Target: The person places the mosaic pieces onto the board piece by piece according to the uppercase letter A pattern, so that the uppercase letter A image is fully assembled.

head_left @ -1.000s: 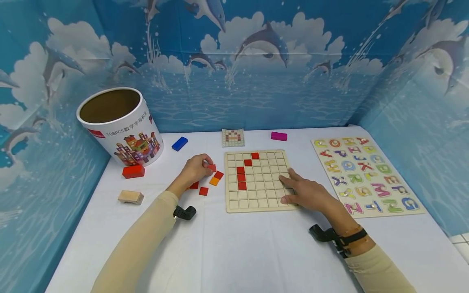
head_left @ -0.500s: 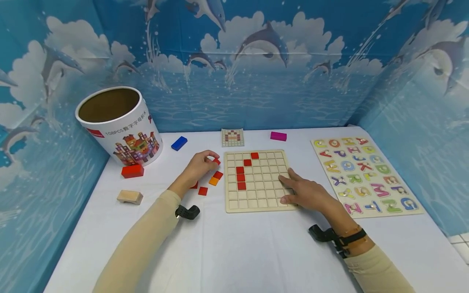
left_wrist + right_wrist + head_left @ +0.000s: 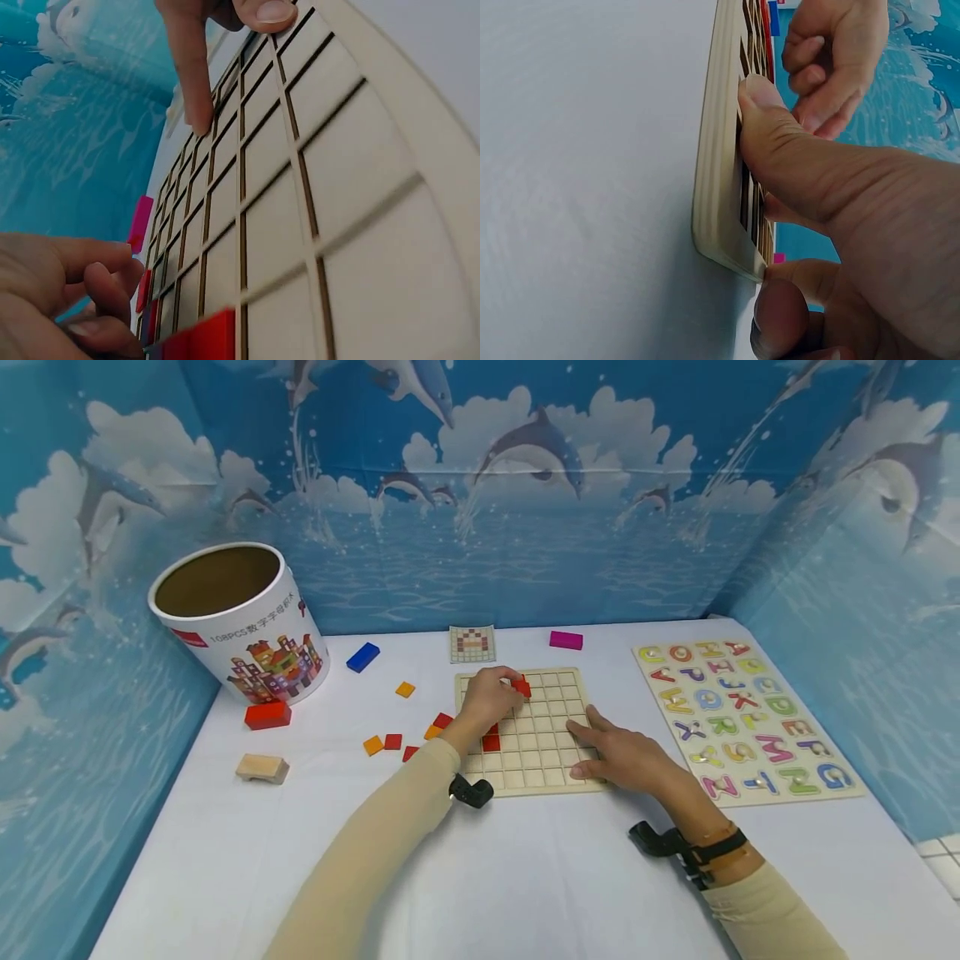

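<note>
My left hand point(image 3: 489, 700) reaches over the wooden grid board point(image 3: 543, 781) and pinches a small red square tile point(image 3: 525, 692) above its upper middle cells. In the left wrist view, the curled fingers hide most of that tile. Red tiles point(image 3: 491, 742) lie in cells on the board's left half, some covered by my left hand. My right hand point(image 3: 626, 750) rests at the board's right edge, thumb and index finger extended onto the grid. The right wrist view shows its thumb point(image 3: 769, 112) on top of the edge, other fingers bent beside the corner.
Loose red and orange tiles point(image 3: 373, 745) lie left of the board. A small pattern card point(image 3: 472, 645), a blue block point(image 3: 363, 657) and a magenta block point(image 3: 566, 640) sit behind. A large tub point(image 3: 281, 647), red block point(image 3: 267, 716) and wooden block point(image 3: 262, 768) stand left, an alphabet board point(image 3: 701, 727) right.
My left hand has moved right from the loose tiles to above the board, carrying the red tile. More loose tiles show where it was. My right hand has stayed in place.
</note>
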A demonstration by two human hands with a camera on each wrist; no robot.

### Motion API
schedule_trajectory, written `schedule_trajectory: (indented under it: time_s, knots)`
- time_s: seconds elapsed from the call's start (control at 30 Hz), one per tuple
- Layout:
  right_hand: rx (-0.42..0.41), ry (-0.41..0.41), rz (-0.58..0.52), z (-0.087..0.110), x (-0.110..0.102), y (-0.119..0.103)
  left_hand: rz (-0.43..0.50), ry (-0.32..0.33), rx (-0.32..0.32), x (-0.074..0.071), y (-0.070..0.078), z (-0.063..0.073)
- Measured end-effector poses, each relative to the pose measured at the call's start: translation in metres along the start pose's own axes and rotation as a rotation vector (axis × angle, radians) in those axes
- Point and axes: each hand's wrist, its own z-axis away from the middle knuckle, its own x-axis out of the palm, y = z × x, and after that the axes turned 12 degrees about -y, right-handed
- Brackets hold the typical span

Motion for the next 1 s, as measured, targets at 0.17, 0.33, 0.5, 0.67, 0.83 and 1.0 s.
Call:
schedule_trajectory:
  time_s: [0.17,0.33,0.5,0.67,0.83,1.0]
  knots:
    - [0.009,-0.003,0.015,-0.002,0.002,-0.002,-0.181,0.033,-0.008,0.014,0.002,-0.013]
    - [0.009,-0.002,0.035,-0.004,0.003,-0.003,-0.279,0.02,-0.016,0.02,0.002,-0.016]
    - [0.004,0.004,0.042,-0.003,0.003,-0.003,-0.364,0.008,-0.021,0.022,0.004,-0.018]
    - [0.009,0.001,0.039,-0.004,0.003,-0.002,-0.422,-0.019,-0.032,0.022,0.007,-0.017]
    - [0.024,-0.009,0.032,-0.005,0.002,-0.001,-0.383,-0.025,0.0,0.015,0.009,-0.014]
    - [0.025,-0.007,0.023,-0.004,0.001,0.001,-0.22,-0.039,0.073,-0.016,0.013,-0.005]
